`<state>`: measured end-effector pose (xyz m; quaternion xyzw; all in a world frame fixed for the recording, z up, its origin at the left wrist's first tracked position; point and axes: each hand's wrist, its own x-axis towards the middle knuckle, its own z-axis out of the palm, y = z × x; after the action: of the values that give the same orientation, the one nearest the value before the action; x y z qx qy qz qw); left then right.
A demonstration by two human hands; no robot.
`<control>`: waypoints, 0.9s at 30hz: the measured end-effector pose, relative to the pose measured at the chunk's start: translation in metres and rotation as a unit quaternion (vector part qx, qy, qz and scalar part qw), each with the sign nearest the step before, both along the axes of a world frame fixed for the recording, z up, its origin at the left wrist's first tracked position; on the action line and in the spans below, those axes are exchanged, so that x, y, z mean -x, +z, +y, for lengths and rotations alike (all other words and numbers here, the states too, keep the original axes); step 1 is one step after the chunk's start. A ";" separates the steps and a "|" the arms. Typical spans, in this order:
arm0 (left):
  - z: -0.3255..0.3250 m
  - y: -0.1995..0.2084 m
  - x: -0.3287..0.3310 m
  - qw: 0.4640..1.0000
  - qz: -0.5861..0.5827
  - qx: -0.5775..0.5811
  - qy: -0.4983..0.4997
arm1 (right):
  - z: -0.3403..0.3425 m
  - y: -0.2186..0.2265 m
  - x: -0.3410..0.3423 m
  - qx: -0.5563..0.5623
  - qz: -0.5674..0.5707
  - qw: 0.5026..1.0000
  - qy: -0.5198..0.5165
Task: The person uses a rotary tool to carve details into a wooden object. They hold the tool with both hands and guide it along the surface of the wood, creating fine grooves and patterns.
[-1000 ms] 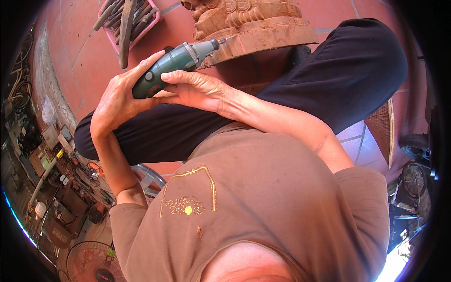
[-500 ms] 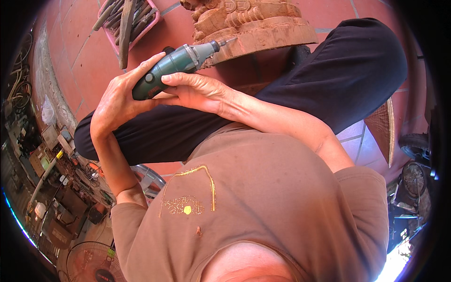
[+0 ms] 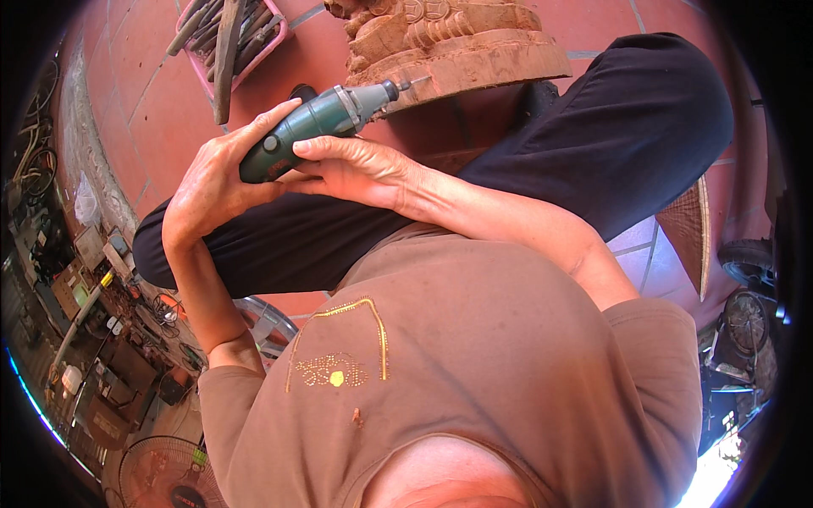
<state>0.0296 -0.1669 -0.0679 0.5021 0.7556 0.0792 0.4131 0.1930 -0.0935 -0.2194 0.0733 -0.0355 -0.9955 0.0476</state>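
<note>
A green and grey rotary tool (image 3: 309, 127) is held between both hands over my folded legs, its thin bit toward the upper right. My left hand (image 3: 210, 182) wraps around its rear end, fingers stretched along the far side. My right hand (image 3: 360, 169) grips the near side, thumb lying on the body and the other fingers partly hidden beneath. Just past the nose stands a carved wooden piece (image 3: 474, 69) with a rounded base. The bit overlaps the base's near face in view; whether it touches, I cannot tell.
A pink basket (image 3: 282, 35) of carving tools stands at the upper left, a long wooden mallet-like bar (image 3: 227, 63) across it. A fan (image 3: 169, 474) is at the lower left, among cluttered items. A wooden wedge-shaped piece (image 3: 688, 233) lies on the red tiles (image 3: 110, 102) at right.
The rotary tool's nose has dipped slightly and shifted a little right along the wooden base. Both hands keep the same grip, and the carving stays almost in place.
</note>
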 end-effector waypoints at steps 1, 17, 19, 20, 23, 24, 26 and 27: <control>0.000 0.000 -0.001 1.000 -0.002 0.002 0.001 | -0.001 -0.001 0.000 0.001 -0.005 1.000 0.002; -0.001 -0.001 -0.001 0.999 -0.030 -0.003 -0.019 | -0.005 0.005 -0.009 0.018 -0.023 1.000 -0.008; -0.001 -0.002 -0.001 0.999 -0.033 -0.001 -0.018 | -0.005 0.005 -0.010 0.020 -0.023 0.999 -0.008; -0.002 -0.002 0.000 0.999 -0.035 0.000 -0.018 | -0.004 0.007 -0.010 0.022 -0.023 0.999 -0.007; -0.001 -0.001 0.000 0.999 -0.028 0.011 -0.024 | -0.004 0.010 -0.013 0.028 -0.026 0.999 -0.005; -0.001 -0.001 0.000 0.999 -0.027 0.009 -0.027 | -0.004 0.010 -0.013 0.030 -0.027 0.999 -0.004; -0.002 -0.001 0.000 0.999 -0.024 0.006 -0.032 | -0.005 0.011 -0.013 0.032 -0.033 0.999 -0.007; -0.001 0.000 -0.001 0.999 -0.024 0.011 -0.030 | -0.006 0.011 -0.013 0.033 -0.036 0.999 -0.009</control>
<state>0.0305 -0.1684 -0.0683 0.5178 0.7312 0.0705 0.4384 0.2059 -0.0992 -0.2083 0.1076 -0.0703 -0.9909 0.0398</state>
